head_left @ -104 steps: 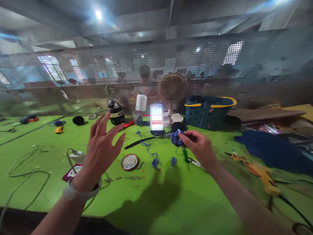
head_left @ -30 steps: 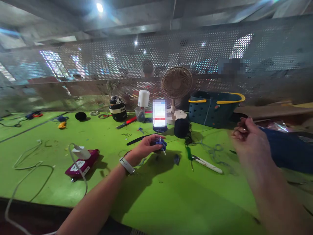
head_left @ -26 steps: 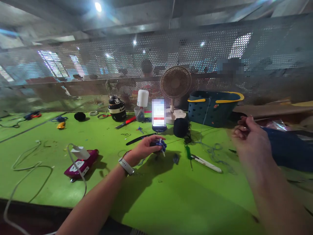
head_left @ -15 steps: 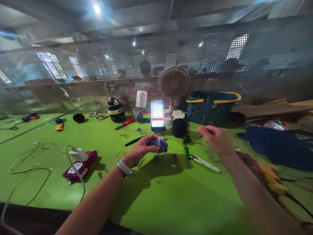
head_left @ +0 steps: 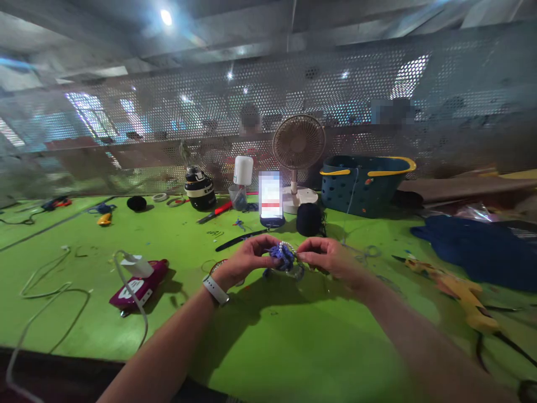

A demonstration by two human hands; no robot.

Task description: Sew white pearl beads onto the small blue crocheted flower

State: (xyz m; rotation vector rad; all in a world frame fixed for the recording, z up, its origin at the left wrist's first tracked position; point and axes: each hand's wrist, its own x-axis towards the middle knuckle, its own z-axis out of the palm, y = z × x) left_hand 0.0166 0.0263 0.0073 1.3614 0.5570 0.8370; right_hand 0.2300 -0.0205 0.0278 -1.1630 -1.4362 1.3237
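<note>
My left hand (head_left: 247,258), with a white band at the wrist, is closed on a small blue-purple crocheted piece (head_left: 280,254). A short string of white pearl-like beads (head_left: 288,246) curves over the piece's right side. My right hand (head_left: 329,258) is closed in a pinch at that side, fingertips against the end of the beads. What those fingertips grip is too small to make out. Beyond my right hand sits a ball of dark yarn (head_left: 309,219). Behind my left hand lies a black slim tool (head_left: 235,240).
A lit phone (head_left: 271,196) stands ahead, before a fan (head_left: 298,143). At the right are a blue basket (head_left: 356,190), dark blue cloth (head_left: 470,252) and a yellow glue gun (head_left: 457,288). A maroon power bank (head_left: 140,291) with a white plug and cable lies left.
My right hand has come in from the right to the crocheted piece, now covering the green-handled tool and white-handled tool. My left hand keeps its hold, and the beads show more clearly.
</note>
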